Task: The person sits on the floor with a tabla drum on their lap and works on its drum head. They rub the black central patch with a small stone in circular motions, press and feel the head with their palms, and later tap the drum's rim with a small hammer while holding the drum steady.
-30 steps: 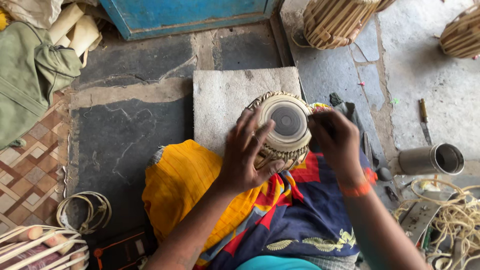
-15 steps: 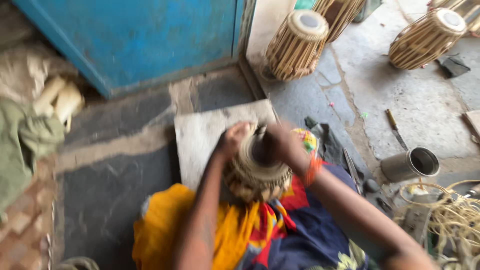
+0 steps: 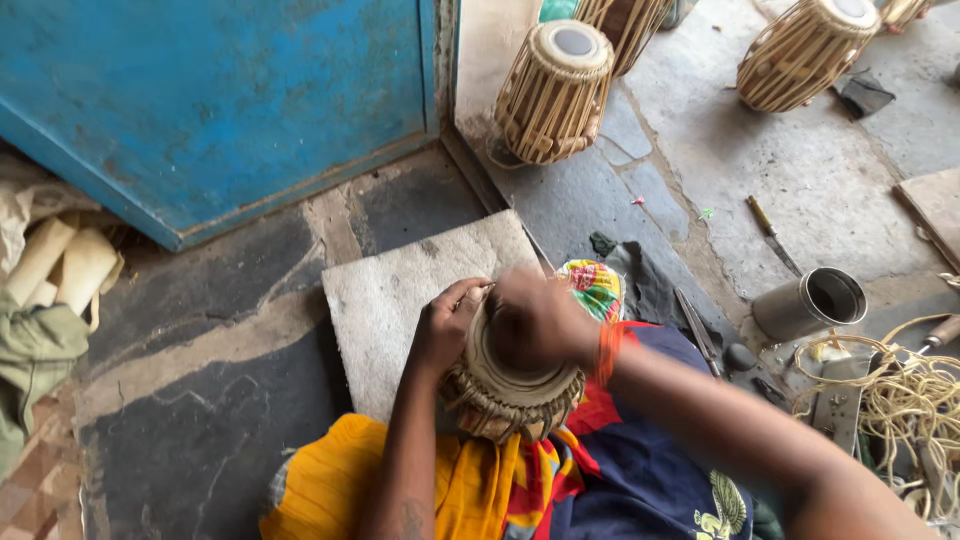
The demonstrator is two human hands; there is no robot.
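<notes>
Floor: dark stone paving (image 3: 200, 400) is filling the lower left of the frame, and paler grey slabs are running across the upper right.
Door: a blue door (image 3: 220, 100) is taking up the upper left, its bottom edge meeting the floor.
Slab: a flat pale stone slab (image 3: 400, 300) is lying at the centre, just in front of the person's lap.
Cloth: yellow, red and navy cloth (image 3: 600, 480) is covering the lap along the bottom edge.
Drum: a small drum (image 3: 510, 390) is resting on the lap at lower centre, its far edge reaching over the slab, head facing up.
Left hand: the left hand (image 3: 445, 325) is gripping the drum's left rim, fingers curled over the edge.
Right hand: the right hand (image 3: 535, 320) is pressing down on the drum head, blurred, so I cannot tell how the fingers are set; an orange band (image 3: 606, 352) is sitting on the wrist.
Cup: a metal cup (image 3: 810, 303) is lying tilted at right; its inside is looking dark and I cannot tell what it is holding.
Other drums: a strapped drum (image 3: 555, 90) is standing at top centre, another (image 3: 805, 50) is leaning at upper right.
Cord: pale cord (image 3: 900, 400) is lying coiled at the right edge.
Rolls: pale rolls (image 3: 60, 270) are lying at the left edge above green fabric (image 3: 35, 350).
</notes>
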